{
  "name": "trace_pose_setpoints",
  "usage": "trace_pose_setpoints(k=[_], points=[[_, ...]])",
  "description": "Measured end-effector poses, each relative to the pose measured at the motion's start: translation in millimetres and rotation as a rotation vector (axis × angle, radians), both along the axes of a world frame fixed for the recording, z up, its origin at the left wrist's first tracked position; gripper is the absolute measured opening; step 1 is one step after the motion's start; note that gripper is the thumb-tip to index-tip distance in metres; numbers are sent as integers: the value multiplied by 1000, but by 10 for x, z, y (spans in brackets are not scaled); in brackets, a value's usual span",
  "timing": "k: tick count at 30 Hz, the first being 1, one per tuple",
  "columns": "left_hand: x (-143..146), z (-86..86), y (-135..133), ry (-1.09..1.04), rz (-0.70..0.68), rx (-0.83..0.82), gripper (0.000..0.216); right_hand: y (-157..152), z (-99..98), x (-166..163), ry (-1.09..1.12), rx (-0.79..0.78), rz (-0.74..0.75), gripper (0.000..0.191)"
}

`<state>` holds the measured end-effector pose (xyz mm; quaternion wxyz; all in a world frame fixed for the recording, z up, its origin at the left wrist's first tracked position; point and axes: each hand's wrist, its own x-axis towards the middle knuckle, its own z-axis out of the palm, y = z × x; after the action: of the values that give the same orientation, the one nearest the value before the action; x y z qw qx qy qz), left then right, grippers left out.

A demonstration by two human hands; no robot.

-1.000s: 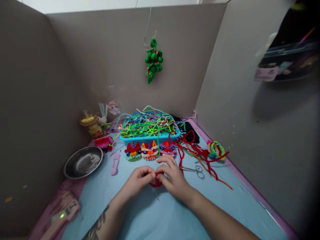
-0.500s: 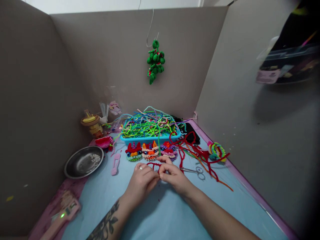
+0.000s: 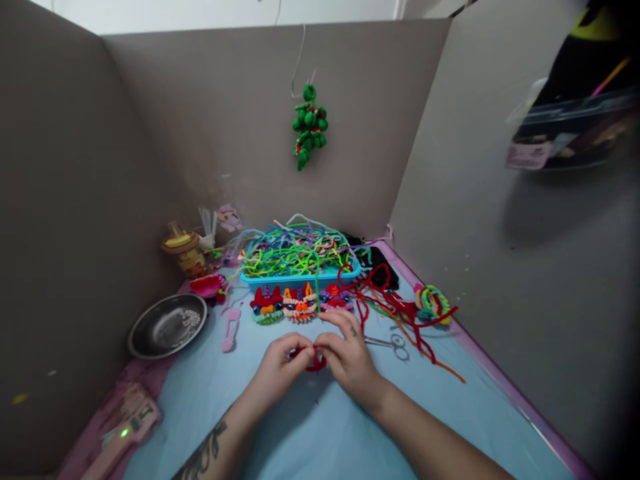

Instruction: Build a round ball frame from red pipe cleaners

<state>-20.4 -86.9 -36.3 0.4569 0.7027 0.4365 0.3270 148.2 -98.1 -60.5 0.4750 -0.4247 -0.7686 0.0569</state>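
My left hand (image 3: 284,360) and my right hand (image 3: 347,350) meet over the middle of the blue table cover. Between their pinched fingertips is a red pipe cleaner (image 3: 316,365), bent into a small loop that hangs just below the fingers. Part of it is hidden by the hands. Beyond my fingers stand three small fuzzy monster heads in a row: a red and green one (image 3: 267,305), a cream and orange one (image 3: 301,303) and a purple and red one (image 3: 336,297). Scissors (image 3: 393,345) lie to the right of my right hand.
Behind the heads, a blue tray (image 3: 300,279) overflows with coloured pipe cleaners. Loose red and orange strands (image 3: 407,310) sprawl at right. On the left are a metal bowl (image 3: 150,327) with white bits, a pink clip-like tool (image 3: 230,330) and a pink device (image 3: 123,433) with a green light.
My left hand has rolled so its thumb and index finger show, pinching near the right fingertips. The red pipe cleaner, earlier a strand stretched between the hands, now hangs as a loop beneath them.
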Motion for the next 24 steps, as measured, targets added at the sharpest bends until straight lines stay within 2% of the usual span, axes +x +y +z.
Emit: trace_pose_setpoints(k=[7, 10, 13, 15, 18, 24], points=[[21, -13, -20, 120, -29, 210, 22, -19, 14, -9, -72, -77, 44, 22], [28, -13, -29, 125, -19, 216, 22, -9, 12, -17, -19, -180, 79, 17], [5, -57, -5, 7, -10, 24, 25, 48, -21, -20, 198, -373, 131, 12], [-19, -119, 32, -151, -4, -146, 35, 109, -58, -15, 477, -544, 134, 11], [-39, -220, 93, -387, 85, -317, 48, 192, -114, -8, 857, -732, 94, 19], [-21, -252, 132, -470, 109, -459, 39, 205, -162, -29, 1075, -911, 91, 21]])
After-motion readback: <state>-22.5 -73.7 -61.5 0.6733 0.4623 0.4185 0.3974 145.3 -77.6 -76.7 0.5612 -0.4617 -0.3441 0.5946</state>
